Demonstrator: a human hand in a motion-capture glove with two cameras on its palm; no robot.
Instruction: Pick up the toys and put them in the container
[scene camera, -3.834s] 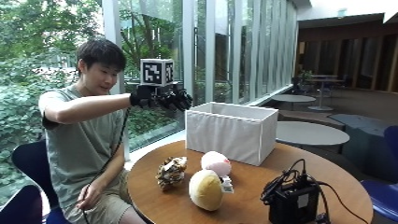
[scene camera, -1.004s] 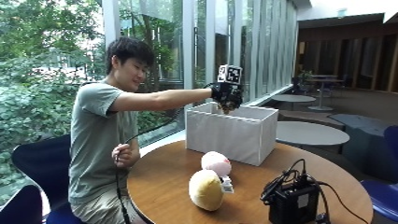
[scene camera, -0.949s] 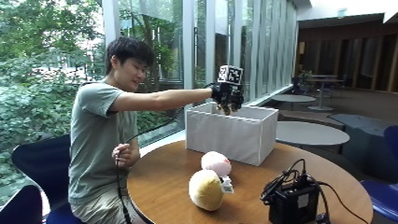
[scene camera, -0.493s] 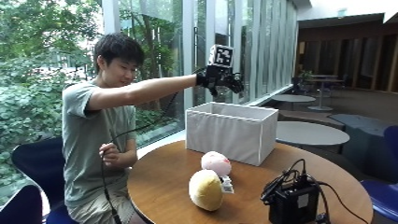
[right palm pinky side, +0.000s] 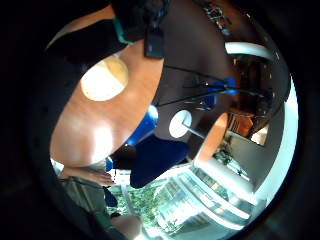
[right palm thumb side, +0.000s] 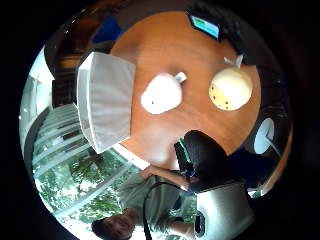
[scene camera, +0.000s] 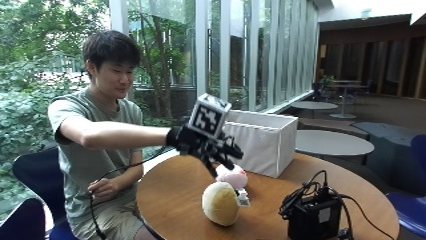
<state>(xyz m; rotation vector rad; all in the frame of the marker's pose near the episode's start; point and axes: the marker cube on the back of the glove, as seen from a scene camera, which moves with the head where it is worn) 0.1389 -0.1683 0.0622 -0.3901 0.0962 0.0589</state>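
Observation:
My gloved right hand (scene camera: 205, 144) hovers over the round wooden table (scene camera: 172, 196), just above and left of a pink plush toy (scene camera: 233, 176). Its fingers are spread and hold nothing. A cream-yellow round plush toy (scene camera: 221, 202) lies in front of the pink one. The white fabric container (scene camera: 265, 142) stands behind them at the table's far side, and its inside is hidden. In the thumb side palm view the container (right palm thumb side: 107, 100), the pink toy (right palm thumb side: 161, 94) and the cream toy (right palm thumb side: 230, 88) lie in a row on the table (right palm thumb side: 195, 55).
A black device with cables (scene camera: 313, 217) sits on the table's near right. The person's bare left hand (scene camera: 106, 189) rests in the lap holding a cable. Blue chairs (scene camera: 30, 175) stand to the left, and other round tables (scene camera: 333, 142) behind.
The brown toy seen on the table at first is gone from it. My hand went over the container, rose, and has now swung back down over the pink toy, empty.

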